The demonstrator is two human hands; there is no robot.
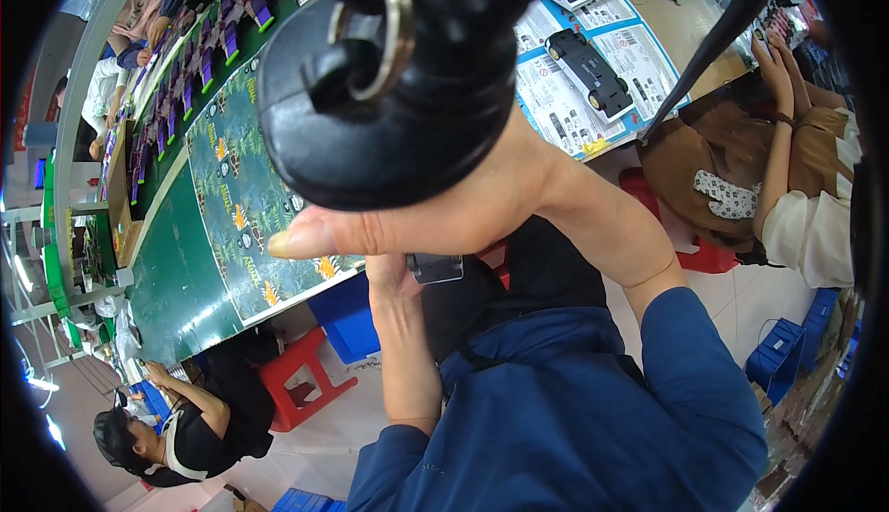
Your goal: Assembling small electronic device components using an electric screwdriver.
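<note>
A black tool with a rounded body and a metal hanging ring on its upper end looms close to the camera. My right hand is closed around it from below, the thumb pointing left; the tool covers most of the fingers. Lower down, my left hand is partly hidden under the right one. Beside its fingers a small grey, see-through-looking flat part with a dark edge shows, apparently held there. The tool's working end is out of sight.
A jungle-patterned mat covers the green table, with rows of purple parts beyond. Toy car chassis lie on printed sheets. People sit at both sides, near red stools and blue bins.
</note>
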